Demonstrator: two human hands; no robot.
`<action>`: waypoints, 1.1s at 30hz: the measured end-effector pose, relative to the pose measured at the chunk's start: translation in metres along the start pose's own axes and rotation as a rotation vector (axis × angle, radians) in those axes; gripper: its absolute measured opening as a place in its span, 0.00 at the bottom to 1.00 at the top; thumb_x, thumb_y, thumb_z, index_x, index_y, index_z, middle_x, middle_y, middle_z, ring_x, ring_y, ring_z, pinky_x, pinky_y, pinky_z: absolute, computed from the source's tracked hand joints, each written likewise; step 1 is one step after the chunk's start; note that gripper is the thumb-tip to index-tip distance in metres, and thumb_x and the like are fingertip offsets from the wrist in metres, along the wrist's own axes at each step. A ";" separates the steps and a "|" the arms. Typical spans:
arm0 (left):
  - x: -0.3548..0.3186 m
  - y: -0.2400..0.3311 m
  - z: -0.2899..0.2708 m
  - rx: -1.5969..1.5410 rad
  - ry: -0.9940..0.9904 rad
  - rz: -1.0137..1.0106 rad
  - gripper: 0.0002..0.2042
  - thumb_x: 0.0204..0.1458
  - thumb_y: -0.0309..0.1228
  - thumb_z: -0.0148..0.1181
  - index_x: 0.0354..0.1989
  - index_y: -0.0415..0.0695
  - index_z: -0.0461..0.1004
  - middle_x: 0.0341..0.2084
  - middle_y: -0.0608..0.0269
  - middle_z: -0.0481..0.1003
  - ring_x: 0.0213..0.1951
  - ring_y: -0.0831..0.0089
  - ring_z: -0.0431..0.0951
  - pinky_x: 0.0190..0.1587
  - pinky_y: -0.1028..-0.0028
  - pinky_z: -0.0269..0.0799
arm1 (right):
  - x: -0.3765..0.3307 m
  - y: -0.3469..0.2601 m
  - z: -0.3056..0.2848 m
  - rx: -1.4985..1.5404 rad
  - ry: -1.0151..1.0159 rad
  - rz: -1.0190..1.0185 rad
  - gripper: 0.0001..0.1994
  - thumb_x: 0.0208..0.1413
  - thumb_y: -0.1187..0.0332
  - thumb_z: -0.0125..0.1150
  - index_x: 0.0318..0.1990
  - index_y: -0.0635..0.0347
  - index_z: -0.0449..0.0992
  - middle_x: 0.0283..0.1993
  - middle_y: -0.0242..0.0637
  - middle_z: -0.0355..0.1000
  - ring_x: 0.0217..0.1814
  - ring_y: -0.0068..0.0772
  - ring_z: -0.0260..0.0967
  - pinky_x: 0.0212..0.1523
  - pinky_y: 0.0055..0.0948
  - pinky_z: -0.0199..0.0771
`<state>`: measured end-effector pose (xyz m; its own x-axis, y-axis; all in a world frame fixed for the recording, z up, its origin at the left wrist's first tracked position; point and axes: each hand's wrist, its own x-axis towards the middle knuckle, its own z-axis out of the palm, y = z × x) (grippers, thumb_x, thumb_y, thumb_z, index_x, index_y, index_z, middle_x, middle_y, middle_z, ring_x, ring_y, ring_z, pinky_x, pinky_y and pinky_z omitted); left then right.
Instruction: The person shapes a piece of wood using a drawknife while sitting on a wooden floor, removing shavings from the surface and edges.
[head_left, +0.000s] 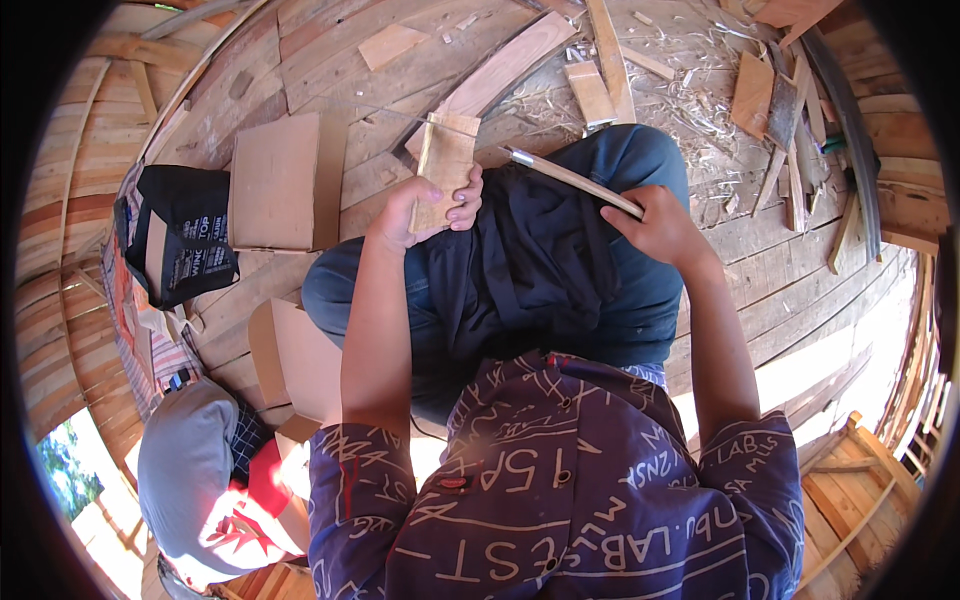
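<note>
My left hand is closed around a flat, pale wooden block, held upright above my lap. In my right hand is a slim tool with a long wooden handle and a bright metal collar. Its narrow tip points up and left toward the block, with a small gap between them. The exact kind of tool is too small to tell. Dark cloth lies bunched over my crossed legs, beneath both hands.
A thick plank and offcuts lie ahead, among wood shavings. More wood scraps are at right. A cardboard box, a black bag and an open carton stand left. A person in a grey cap is lower left.
</note>
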<state>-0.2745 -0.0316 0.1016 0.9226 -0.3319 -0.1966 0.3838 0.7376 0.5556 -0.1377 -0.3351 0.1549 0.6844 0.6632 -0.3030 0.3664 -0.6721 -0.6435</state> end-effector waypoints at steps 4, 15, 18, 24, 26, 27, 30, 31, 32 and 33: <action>-0.001 -0.002 0.000 0.042 0.096 0.021 0.24 0.38 0.33 0.53 0.48 0.38 0.64 0.28 0.67 0.62 0.26 0.77 0.62 0.30 0.74 0.60 | 0.001 -0.002 -0.001 -0.008 -0.002 0.018 0.15 0.52 0.58 0.64 0.29 0.64 0.81 0.26 0.53 0.74 0.33 0.58 0.72 0.36 0.44 0.72; 0.002 0.002 -0.022 0.597 0.480 0.144 0.16 0.51 0.29 0.47 0.49 0.41 0.64 0.29 0.68 0.62 0.28 0.79 0.61 0.30 0.77 0.59 | 0.006 -0.003 0.001 -0.200 0.036 0.055 0.13 0.53 0.60 0.62 0.29 0.62 0.81 0.29 0.54 0.75 0.35 0.59 0.73 0.39 0.48 0.75; 0.007 0.018 -0.035 0.786 0.553 0.025 0.23 0.49 0.30 0.49 0.57 0.39 0.63 0.34 0.65 0.67 0.32 0.76 0.65 0.37 0.76 0.64 | 0.020 -0.004 -0.011 -0.263 0.016 0.069 0.13 0.53 0.60 0.62 0.29 0.62 0.81 0.29 0.54 0.75 0.35 0.59 0.74 0.40 0.49 0.75; 0.052 0.042 -0.051 1.235 0.748 -0.015 0.23 0.56 0.35 0.52 0.59 0.36 0.68 0.52 0.48 0.74 0.53 0.59 0.73 0.54 0.68 0.66 | 0.071 -0.011 -0.034 -0.326 -0.021 0.103 0.19 0.55 0.56 0.61 0.29 0.67 0.80 0.28 0.57 0.74 0.35 0.61 0.74 0.39 0.49 0.76; 0.074 0.049 -0.054 1.303 0.818 0.118 0.22 0.58 0.35 0.53 0.58 0.36 0.69 0.51 0.44 0.75 0.54 0.55 0.74 0.55 0.66 0.66 | 0.093 -0.012 -0.039 -0.337 -0.029 0.118 0.21 0.57 0.54 0.60 0.29 0.69 0.79 0.27 0.59 0.74 0.35 0.62 0.74 0.40 0.48 0.75; 0.086 0.054 -0.056 1.363 0.851 0.174 0.21 0.60 0.37 0.52 0.58 0.37 0.68 0.46 0.37 0.75 0.49 0.49 0.76 0.53 0.63 0.68 | 0.103 -0.012 -0.042 -0.354 -0.031 0.143 0.22 0.57 0.54 0.59 0.29 0.69 0.79 0.27 0.59 0.74 0.35 0.62 0.74 0.39 0.48 0.75; 0.113 0.066 -0.057 1.493 0.920 0.144 0.20 0.60 0.36 0.52 0.58 0.39 0.68 0.43 0.34 0.75 0.46 0.44 0.76 0.49 0.60 0.71 | 0.132 -0.004 -0.052 -0.365 -0.054 0.198 0.23 0.58 0.52 0.58 0.29 0.70 0.78 0.26 0.59 0.73 0.34 0.61 0.74 0.38 0.48 0.74; 0.121 0.066 -0.061 1.516 0.938 0.160 0.18 0.60 0.36 0.51 0.54 0.39 0.70 0.39 0.36 0.75 0.44 0.43 0.76 0.46 0.57 0.71 | 0.142 0.004 -0.054 -0.343 -0.076 0.203 0.23 0.59 0.52 0.58 0.29 0.70 0.78 0.25 0.59 0.73 0.33 0.61 0.74 0.37 0.48 0.74; 0.128 0.068 -0.064 1.533 0.942 0.182 0.17 0.60 0.36 0.51 0.53 0.39 0.70 0.38 0.37 0.76 0.43 0.43 0.76 0.45 0.56 0.71 | 0.152 0.011 -0.056 -0.322 -0.098 0.207 0.24 0.59 0.52 0.58 0.28 0.70 0.78 0.25 0.59 0.73 0.33 0.61 0.74 0.36 0.48 0.73; 0.133 0.064 -0.069 1.546 0.946 0.192 0.17 0.59 0.37 0.51 0.52 0.39 0.70 0.37 0.38 0.76 0.42 0.44 0.76 0.45 0.55 0.71 | 0.158 0.019 -0.055 -0.281 -0.127 0.227 0.24 0.59 0.52 0.57 0.27 0.70 0.77 0.23 0.57 0.72 0.29 0.59 0.74 0.33 0.46 0.72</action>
<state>-0.1245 0.0124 0.0549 0.8648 0.4954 -0.0817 0.4121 -0.6073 0.6792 0.0124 -0.2608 0.1339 0.6908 0.5107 -0.5118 0.3848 -0.8590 -0.3377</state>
